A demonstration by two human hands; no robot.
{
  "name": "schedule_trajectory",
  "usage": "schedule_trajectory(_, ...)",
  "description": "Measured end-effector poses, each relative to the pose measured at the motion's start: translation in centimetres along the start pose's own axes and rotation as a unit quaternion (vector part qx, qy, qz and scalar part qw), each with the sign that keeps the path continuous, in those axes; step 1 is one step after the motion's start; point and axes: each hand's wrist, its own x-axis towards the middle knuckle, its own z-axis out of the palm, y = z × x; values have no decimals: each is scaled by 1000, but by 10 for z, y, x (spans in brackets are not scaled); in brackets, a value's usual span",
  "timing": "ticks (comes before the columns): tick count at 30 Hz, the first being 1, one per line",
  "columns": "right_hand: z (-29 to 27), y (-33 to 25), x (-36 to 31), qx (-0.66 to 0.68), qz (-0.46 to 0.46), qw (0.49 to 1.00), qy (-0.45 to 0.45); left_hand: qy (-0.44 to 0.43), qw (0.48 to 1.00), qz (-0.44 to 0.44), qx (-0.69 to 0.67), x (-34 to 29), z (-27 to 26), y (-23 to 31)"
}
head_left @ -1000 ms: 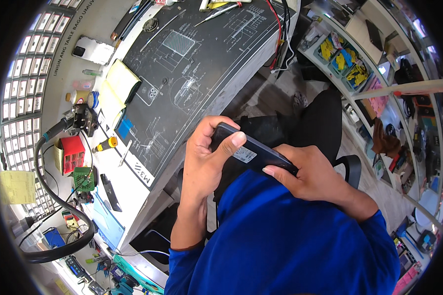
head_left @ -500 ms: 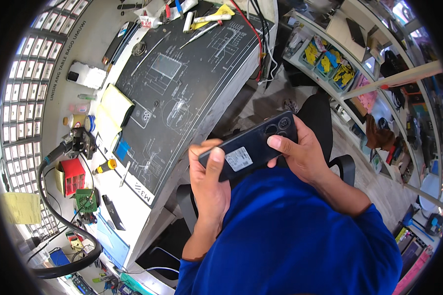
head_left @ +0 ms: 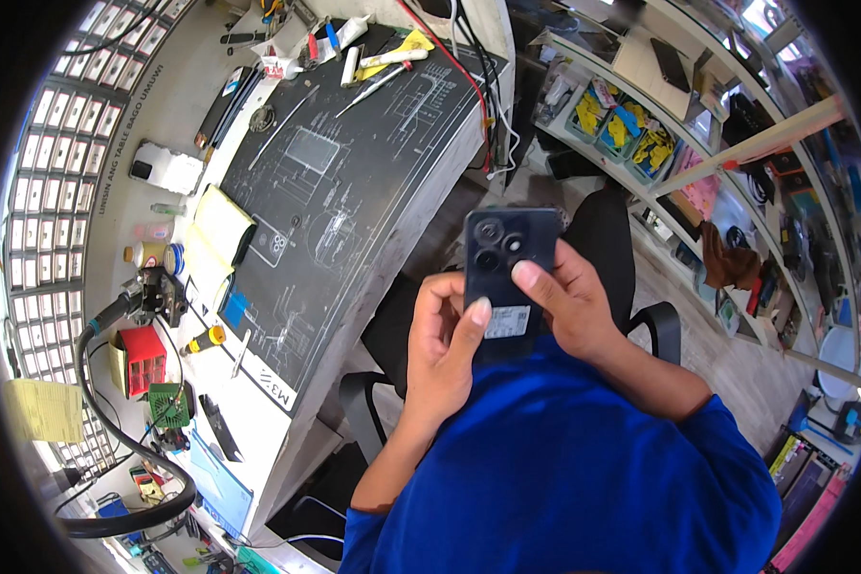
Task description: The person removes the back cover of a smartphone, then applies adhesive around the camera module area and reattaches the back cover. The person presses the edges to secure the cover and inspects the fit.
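So, the phone is over my lap, off the counter, its cameras and label facing up at me. My left hand grips its left side, thumb on the back by the label; my right hand grips the right side, thumb below the cameras. On the counter lies a black mat, with a yellow pad across its left edge. Nearer the counter's back edge sits a red box; wires hang over its right edge.
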Motion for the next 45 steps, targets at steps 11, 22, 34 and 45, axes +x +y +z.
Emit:
schedule_trajectory(11, 14, -6, -10, -79, 4, 996, -47, 59, 992, 107, 22, 7, 0, -5)
schedule_trajectory(22, 17, -6, -11, -145, 23, 986, -80, 100, 994, 43, 7, 9, -8, 12)
schedule_trajectory(34, 18, -37, 5, -368, 97, 900, -212, -25, 1000, 5, 11, 6, -30, 31)
schedule_trajectory(45, -8, -26, -16, -303, 109, 936, -142, 34, 996, -52, 70, -16, -47, 27)
